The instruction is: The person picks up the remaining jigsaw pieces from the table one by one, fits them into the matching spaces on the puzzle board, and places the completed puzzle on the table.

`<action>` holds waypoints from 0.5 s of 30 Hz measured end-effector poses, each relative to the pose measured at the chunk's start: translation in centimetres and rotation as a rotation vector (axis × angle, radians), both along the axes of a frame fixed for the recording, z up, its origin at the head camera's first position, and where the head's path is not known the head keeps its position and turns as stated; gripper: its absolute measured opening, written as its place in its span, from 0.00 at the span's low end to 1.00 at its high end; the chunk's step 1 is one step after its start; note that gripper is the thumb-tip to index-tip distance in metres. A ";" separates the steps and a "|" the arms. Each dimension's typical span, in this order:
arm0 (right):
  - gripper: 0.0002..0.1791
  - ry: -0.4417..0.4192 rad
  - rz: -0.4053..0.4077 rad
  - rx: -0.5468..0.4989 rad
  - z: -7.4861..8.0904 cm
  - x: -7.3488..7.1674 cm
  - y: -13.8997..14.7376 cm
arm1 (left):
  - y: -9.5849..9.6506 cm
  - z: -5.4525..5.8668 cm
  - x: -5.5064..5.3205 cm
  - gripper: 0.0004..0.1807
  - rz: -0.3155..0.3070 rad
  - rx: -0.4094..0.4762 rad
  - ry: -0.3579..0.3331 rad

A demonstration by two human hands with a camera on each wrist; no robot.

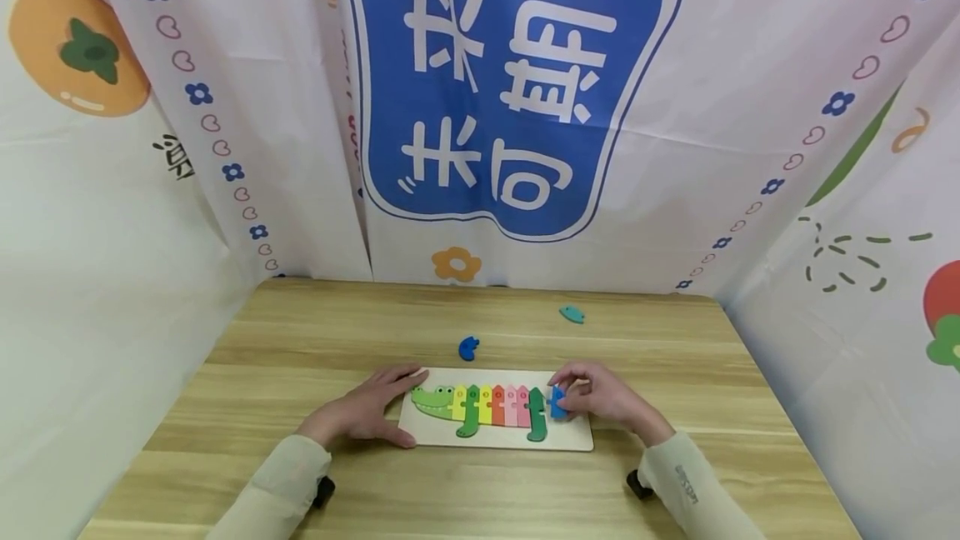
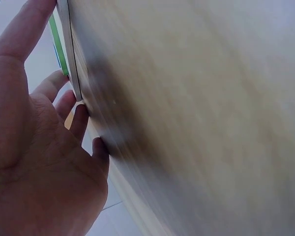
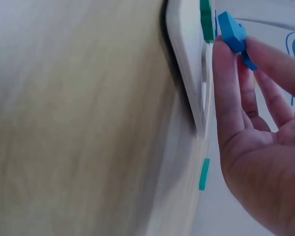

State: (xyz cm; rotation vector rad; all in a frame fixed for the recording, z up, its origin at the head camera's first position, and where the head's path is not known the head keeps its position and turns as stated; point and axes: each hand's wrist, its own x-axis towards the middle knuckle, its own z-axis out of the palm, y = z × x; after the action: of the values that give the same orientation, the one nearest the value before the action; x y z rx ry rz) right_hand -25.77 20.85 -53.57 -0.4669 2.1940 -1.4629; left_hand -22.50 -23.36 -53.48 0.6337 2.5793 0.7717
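A pale wooden puzzle board (image 1: 570, 438) lies on the table, bearing a crocodile (image 1: 432, 401) with a green head and yellow, green, red and pink body pieces. My left hand (image 1: 366, 408) rests at the board's left end, thumb by the near edge and fingers toward the far corner. In the left wrist view its fingers (image 2: 53, 86) look fairly straight against the board's edge. Between thumb and fingers, my right hand (image 1: 602, 395) pinches a blue puzzle piece (image 3: 232, 33) over the board's right part, just right of the dark green leg piece (image 1: 537, 417).
Beyond the board lies a loose curved blue piece (image 1: 468, 348). Farther back and to the right is a teal leaf-shaped piece (image 1: 572, 314). The wood-grain table (image 1: 360, 490) is bordered at the back and sides by printed white curtains (image 1: 285, 190).
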 end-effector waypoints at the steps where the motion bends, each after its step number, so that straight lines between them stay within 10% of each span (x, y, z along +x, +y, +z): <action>1: 0.15 0.000 0.007 0.003 -0.1 0.1 -0.1 | 0.0 0.0 0.0 0.59 -0.003 0.001 0.001; 15: 0.14 0.092 0.041 0.122 -0.5 0.3 -1.2 | 0.0 0.0 -0.1 0.59 -0.001 -0.004 -0.003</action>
State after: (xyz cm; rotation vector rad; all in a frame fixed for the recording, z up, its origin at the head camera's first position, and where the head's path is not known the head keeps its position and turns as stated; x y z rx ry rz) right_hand -25.46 19.64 -54.03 -0.5434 2.3157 -1.3010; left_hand -22.59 -23.40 -53.53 0.6317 2.5775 0.7664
